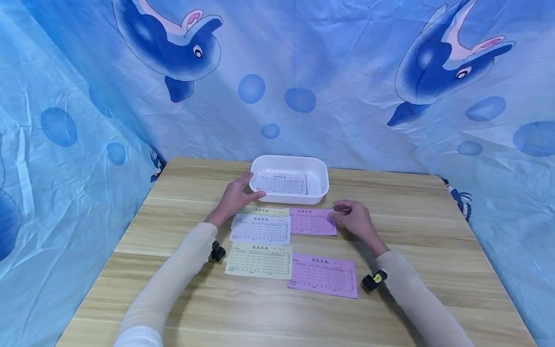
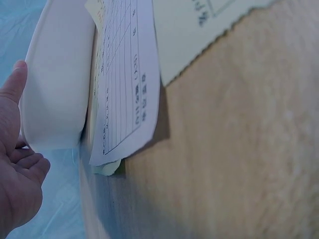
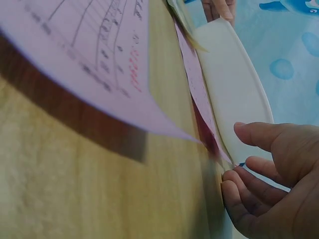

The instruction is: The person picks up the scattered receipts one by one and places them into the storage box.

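Head view: nearest the person lie a yellow form (image 1: 258,260) and a pink form (image 1: 323,274) on the wooden table (image 1: 433,270). Beyond them, the right hand (image 1: 354,219), fingers curled, pinches the edge of a second pink slip (image 1: 311,221); it could crease if tugged. Farther back, the left hand (image 1: 236,197), fingers spread, steadies the white tray (image 1: 318,179), which holds one form (image 1: 282,183) and may slide if nudged.

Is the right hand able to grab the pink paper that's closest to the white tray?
Probably yes. The right hand is already at the right edge of that pink paper, fingertips touching it, with nothing lying on top. The white tray sits just behind, not blocking.
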`<state>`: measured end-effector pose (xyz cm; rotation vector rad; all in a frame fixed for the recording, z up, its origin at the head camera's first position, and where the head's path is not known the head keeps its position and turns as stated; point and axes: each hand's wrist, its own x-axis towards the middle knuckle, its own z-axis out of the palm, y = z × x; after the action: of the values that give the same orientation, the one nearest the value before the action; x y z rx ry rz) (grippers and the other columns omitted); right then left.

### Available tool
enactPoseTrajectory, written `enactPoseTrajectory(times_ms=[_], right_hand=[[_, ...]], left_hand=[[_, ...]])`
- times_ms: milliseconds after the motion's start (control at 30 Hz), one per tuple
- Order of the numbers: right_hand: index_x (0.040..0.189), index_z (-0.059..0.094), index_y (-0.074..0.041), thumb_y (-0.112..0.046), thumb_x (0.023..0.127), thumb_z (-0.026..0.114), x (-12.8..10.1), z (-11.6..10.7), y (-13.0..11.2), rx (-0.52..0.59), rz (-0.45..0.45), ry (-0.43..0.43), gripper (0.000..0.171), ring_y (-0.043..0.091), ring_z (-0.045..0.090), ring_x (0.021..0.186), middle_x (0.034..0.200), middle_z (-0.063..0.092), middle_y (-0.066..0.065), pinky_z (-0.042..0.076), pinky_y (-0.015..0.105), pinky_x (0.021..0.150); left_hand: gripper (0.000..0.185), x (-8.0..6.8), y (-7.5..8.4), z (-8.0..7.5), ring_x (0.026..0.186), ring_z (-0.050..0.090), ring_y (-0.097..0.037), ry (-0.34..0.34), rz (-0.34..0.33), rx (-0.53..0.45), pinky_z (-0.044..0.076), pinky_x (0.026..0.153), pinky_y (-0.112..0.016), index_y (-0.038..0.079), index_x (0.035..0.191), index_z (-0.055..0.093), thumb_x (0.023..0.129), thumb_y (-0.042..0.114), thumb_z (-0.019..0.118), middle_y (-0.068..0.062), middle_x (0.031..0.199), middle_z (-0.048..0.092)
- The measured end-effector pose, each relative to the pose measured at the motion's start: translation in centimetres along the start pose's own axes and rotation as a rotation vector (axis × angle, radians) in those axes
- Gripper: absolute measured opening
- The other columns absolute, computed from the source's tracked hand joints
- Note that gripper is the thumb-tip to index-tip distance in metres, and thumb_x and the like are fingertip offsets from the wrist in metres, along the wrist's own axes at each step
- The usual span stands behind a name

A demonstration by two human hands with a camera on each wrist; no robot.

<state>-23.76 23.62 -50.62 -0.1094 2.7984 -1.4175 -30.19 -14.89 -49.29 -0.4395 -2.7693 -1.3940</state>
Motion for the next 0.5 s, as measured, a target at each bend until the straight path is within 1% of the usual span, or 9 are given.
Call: enactPoseTrajectory(times_ms=[67, 233, 367, 500], right_hand=[[0.123, 0.071, -0.003, -0.018, 0.083, 0.087, -0.02, 0.11, -0.07, -0.013, 0.003, -0.003, 0.046, 0.028, 0.073, 0.098, 0.117, 0.074, 0.015, 0.062, 0.036, 0.082], [0.123, 0.072, -0.005, -0.021, 0.082, 0.087, 0.02, 0.38, -0.16, -0.057, 0.024, -0.012, 0.047, 0.025, 0.069, 0.096, 0.113, 0.074, 0.013, 0.059, 0.031, 0.078], [0.123, 0.071, -0.005, -0.018, 0.080, 0.088, 0.01, 0.52, -0.41, -0.073, 0.033, -0.018, 0.047, 0.024, 0.066, 0.094, 0.109, 0.073, 0.012, 0.056, 0.031, 0.078], [0.123, 0.070, -0.005, -0.013, 0.080, 0.087, 0.00, 0.72, -0.55, -0.085, 0.034, -0.028, 0.048, 0.025, 0.065, 0.094, 0.110, 0.072, 0.012, 0.055, 0.034, 0.080]], left_hand=[[0.103, 0.00, -0.02, -0.02, 0.155, 0.021, -0.031, 0.000, 0.000, -0.001, 0.023, 0.125, -0.048, 0.000, 0.157, 0.033, 0.084, 0.054, 0.080, -0.017, 0.167, 0.025], [0.103, -0.08, 0.01, -0.02, 0.155, 0.022, -0.030, -0.001, -0.002, 0.000, 0.025, 0.125, -0.048, 0.001, 0.158, 0.032, 0.084, 0.055, 0.080, -0.015, 0.168, 0.024], [0.102, -0.20, 0.08, -0.03, 0.155, 0.021, -0.029, -0.003, -0.005, -0.002, 0.025, 0.125, -0.047, 0.001, 0.158, 0.032, 0.085, 0.054, 0.079, -0.013, 0.168, 0.024], [0.102, -0.20, 0.09, -0.04, 0.155, 0.022, -0.029, -0.003, -0.006, 0.005, 0.026, 0.125, -0.047, 0.001, 0.158, 0.033, 0.085, 0.054, 0.079, -0.013, 0.168, 0.024]])
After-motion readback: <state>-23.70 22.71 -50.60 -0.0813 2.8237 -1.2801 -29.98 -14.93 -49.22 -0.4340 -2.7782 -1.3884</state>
